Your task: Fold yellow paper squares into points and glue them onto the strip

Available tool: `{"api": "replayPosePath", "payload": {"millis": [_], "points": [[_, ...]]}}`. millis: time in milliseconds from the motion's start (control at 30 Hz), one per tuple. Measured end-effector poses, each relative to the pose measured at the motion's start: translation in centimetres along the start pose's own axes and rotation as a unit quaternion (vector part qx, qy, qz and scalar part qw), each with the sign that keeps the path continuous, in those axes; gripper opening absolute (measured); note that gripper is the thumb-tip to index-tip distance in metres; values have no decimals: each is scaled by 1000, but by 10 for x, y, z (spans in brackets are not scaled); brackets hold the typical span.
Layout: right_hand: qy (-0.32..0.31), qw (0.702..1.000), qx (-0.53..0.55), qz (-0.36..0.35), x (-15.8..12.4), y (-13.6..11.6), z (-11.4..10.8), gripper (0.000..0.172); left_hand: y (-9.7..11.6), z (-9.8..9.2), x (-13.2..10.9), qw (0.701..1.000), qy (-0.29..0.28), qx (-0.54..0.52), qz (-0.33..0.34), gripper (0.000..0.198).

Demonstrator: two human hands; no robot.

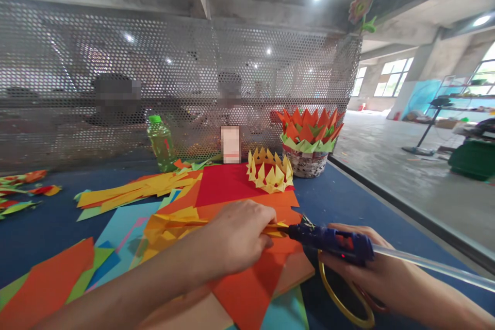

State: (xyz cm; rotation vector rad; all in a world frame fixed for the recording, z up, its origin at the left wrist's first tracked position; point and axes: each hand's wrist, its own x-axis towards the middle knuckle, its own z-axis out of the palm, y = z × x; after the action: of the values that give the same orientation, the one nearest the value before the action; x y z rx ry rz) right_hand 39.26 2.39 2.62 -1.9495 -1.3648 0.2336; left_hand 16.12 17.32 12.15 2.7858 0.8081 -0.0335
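My left hand [235, 234] is closed, pinching a folded yellow paper piece [174, 227] against a stack of orange and red paper sheets [251, 289]. My right hand [371, 273] is wrapped round a blue hot glue gun [332, 241] with a clear glue stick [429, 267] sticking out behind; its nozzle points left at the yellow paper by my left fingers. Yellow-handled scissors [344, 301] lie under my right hand.
A yellow paper crown [270, 171] sits on red paper; a woven basket with orange and green paper petals [309, 142] stands behind it. A green bottle [160, 144] stands by a perforated metal screen [174, 72]. Loose coloured sheets [127, 191] cover the blue table; people sit behind the screen.
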Motion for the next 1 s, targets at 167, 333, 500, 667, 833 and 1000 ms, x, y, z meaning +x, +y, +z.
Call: {"api": "replayPosePath", "payload": {"millis": [167,333,500,667,833,1000], "points": [[-19,1000,-10,-3,2,5,-3,64,-3,1,2,1000,7,4,-1,4],[-21,1000,2,-22,3,5,-4,58,-4,1,3,1000,10,8,-1,4],[24,999,15,-25,3,-1,-3,52,-4,0,1,1000,10,9,-10,4],[23,1000,-9,-14,1,-3,-3,61,-6,2,2,1000,14,12,-14,4],[25,1000,14,3,0,-8,-4,56,-7,2,2,1000,18,17,-14,4],[29,999,15,-9,0,-13,-6,53,-6,-2,1,1000,12,21,-15,6]]}}
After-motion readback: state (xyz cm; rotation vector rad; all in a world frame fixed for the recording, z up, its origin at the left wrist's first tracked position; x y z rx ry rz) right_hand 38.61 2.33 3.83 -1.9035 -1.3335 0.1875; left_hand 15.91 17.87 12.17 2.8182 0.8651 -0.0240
